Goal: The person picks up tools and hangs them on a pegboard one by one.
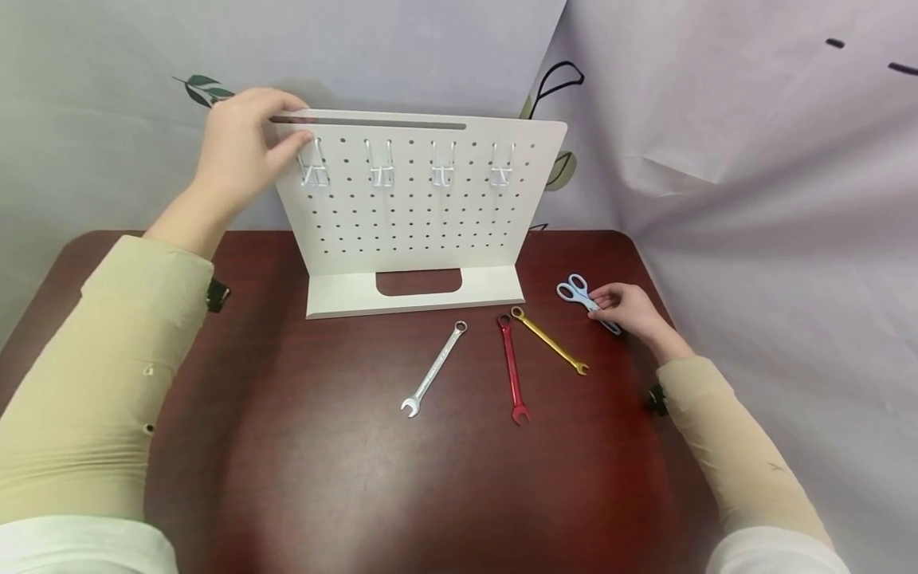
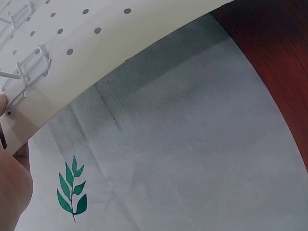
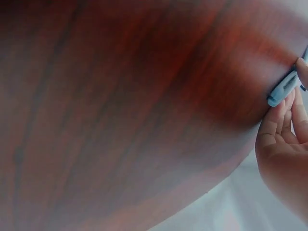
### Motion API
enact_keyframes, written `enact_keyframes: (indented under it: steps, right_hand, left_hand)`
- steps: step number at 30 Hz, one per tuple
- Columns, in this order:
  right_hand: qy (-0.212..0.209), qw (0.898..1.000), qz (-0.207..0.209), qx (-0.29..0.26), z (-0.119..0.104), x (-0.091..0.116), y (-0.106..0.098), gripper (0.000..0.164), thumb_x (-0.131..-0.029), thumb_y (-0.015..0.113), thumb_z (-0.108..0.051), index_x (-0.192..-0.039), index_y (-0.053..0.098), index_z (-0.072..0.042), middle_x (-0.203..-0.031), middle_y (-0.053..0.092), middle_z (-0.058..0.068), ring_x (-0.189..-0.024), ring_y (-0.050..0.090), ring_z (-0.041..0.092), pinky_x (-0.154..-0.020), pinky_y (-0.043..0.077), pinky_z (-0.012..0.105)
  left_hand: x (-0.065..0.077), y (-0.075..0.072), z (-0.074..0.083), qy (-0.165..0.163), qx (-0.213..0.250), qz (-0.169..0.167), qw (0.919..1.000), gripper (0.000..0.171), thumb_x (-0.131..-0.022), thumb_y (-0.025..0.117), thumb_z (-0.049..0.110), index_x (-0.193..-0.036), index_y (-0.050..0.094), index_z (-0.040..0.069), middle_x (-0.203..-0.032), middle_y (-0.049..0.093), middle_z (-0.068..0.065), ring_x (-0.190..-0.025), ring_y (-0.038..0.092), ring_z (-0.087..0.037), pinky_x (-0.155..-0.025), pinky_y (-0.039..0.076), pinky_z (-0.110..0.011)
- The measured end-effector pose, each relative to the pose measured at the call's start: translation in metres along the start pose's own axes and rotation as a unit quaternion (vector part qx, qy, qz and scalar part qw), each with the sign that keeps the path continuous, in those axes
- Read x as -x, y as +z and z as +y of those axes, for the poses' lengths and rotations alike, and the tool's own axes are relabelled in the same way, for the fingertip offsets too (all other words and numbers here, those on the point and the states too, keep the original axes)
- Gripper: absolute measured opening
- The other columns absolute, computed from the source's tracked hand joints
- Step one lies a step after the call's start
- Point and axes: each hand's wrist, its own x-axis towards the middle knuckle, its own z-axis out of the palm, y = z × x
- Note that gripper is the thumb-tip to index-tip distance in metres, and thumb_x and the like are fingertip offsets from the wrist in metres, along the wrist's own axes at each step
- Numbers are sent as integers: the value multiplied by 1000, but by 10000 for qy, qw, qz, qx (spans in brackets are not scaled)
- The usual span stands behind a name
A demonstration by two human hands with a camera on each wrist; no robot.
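My left hand point(image 1: 240, 147) grips the top left corner of a white pegboard point(image 1: 423, 215), thumb on its front and fingers over the upper edge by the long slot. In the left wrist view only part of that hand point(image 2: 14, 187) shows at the edge. At the right of the table, my right hand point(image 1: 629, 309) pinches light blue scissors point(image 1: 575, 291) between thumb and fingers, around the blade end. Their two handle loops point away toward the pegboard. The right wrist view shows the blue tip point(image 3: 279, 94) between the fingers.
Several white wire hooks, among them a left one point(image 1: 314, 171) and a right one point(image 1: 500, 171), hang along the pegboard. A silver wrench point(image 1: 435, 369), a red wrench point(image 1: 511, 367) and a gold wrench point(image 1: 551, 343) lie before it on the dark red table point(image 1: 344, 462). Pale cloth point(image 1: 774, 199) surrounds the table.
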Motion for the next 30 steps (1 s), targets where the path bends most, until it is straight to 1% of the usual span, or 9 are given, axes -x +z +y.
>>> enact_keyframes:
  steps: [2, 7, 11, 13, 17, 22, 24, 26, 30]
  right_hand:
    - [27, 10000, -12, 94, -2, 0, 0, 38, -90, 80, -4, -123, 70, 12, -109, 72, 26, -83, 59, 1, -72, 49, 10]
    - [91, 9997, -73, 210, -8, 1, -1, 36, -89, 82, -8, -117, 71, 12, -98, 73, 17, -81, 59, 6, -68, 48, 13]
    - [177, 9994, -73, 289, -10, 1, -2, 34, -90, 82, -10, -114, 71, 12, -94, 72, 14, -81, 59, 9, -68, 48, 15]
    - [237, 9990, -31, 367, -11, 2, -2, 33, -91, 81, -12, -113, 72, 10, -94, 73, 14, -81, 60, 9, -69, 48, 16]
    - [284, 9988, 55, 394, -11, 3, -2, 32, -92, 81, -14, -112, 72, 10, -97, 75, 18, -80, 62, 7, -69, 48, 15]
    - [270, 9995, 131, 101, -12, 6, -3, 33, -91, 82, -10, -114, 72, 12, -100, 77, 21, -77, 60, -2, -68, 49, 12]
    - [263, 9994, 200, -119, -15, 6, -4, 34, -91, 82, -8, -115, 72, 14, -97, 78, 17, -75, 60, -5, -67, 50, 11]
    - [227, 9987, 281, -354, -19, 7, -6, 35, -91, 81, -7, -116, 71, 16, -91, 78, 10, -73, 61, -9, -67, 51, 10]
    - [183, 9964, 428, -706, -33, 8, -11, 35, -93, 81, -7, -118, 70, 15, -80, 72, -12, -71, 61, -11, -66, 51, 10]
  left_hand:
    - [0, -1, 0, -11, -12, -18, 10000, 27, -97, 71, 3, -123, 72, -5, -124, 74, -28, -120, 66, -47, -109, 46, -56]
    - [1, -1, 0, 98, -69, -6, 9999, 27, -97, 72, 3, -122, 72, -7, -124, 74, -29, -119, 66, -48, -108, 46, -58]
    - [1, -1, 1, 166, -85, 15, 9998, 26, -97, 72, 2, -121, 72, -7, -123, 74, -29, -118, 67, -48, -108, 46, -58]
    - [1, -2, 1, 163, -78, 18, 9998, 26, -97, 72, 3, -121, 72, -7, -123, 74, -29, -118, 67, -48, -108, 46, -58]
    - [1, -2, 1, 136, -71, 10, 9999, 26, -97, 72, 3, -121, 72, -6, -123, 74, -28, -118, 67, -47, -109, 46, -58]
    - [1, -1, 0, 109, -92, -8, 9999, 26, -97, 72, 3, -121, 72, -6, -123, 74, -28, -118, 67, -48, -109, 46, -58]
    - [1, 0, 0, 105, -97, -8, 9999, 26, -97, 72, 3, -121, 72, -6, -123, 74, -28, -118, 67, -48, -109, 46, -58]
    - [1, 0, 0, 119, -90, 7, 9999, 26, -97, 72, 3, -121, 72, -6, -123, 74, -28, -118, 67, -48, -109, 45, -59]
    - [1, 0, -1, 128, -90, 12, 9999, 26, -97, 72, 3, -121, 72, -7, -124, 74, -28, -119, 67, -49, -110, 45, -59]
